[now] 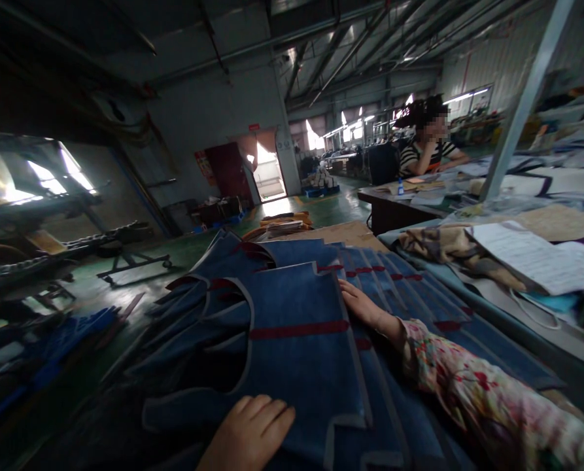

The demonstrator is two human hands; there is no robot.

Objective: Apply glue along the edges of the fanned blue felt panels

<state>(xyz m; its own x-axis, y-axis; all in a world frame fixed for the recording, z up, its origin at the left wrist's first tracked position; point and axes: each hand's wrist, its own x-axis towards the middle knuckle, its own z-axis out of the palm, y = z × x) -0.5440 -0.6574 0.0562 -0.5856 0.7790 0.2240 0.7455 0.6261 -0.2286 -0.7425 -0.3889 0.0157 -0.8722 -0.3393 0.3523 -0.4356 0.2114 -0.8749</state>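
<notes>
A dark blue garment panel (296,301) lies on top of a fanned stack, with grey edging, a dark red stripe and a curved cut-out on its left side. My left hand (252,432) rests on its near part, fingers laid together over the surface and slightly bent; the thumb is hidden. Along the panel's right edge lies my right hand (365,307), fingers stretched out against the edge, below a floral sleeve (468,373). More blue panels (394,288) with red stripes overlap to the right, and others (188,327) hang in folds to the left.
Brown board (341,233) and yellowish pieces (286,222) lie beyond the stack. At right are patterned cloth (439,245), a paper sheet (537,255) and a metal post (527,98). A person (429,140) sits behind a table. A wheeled frame (135,265) stands left.
</notes>
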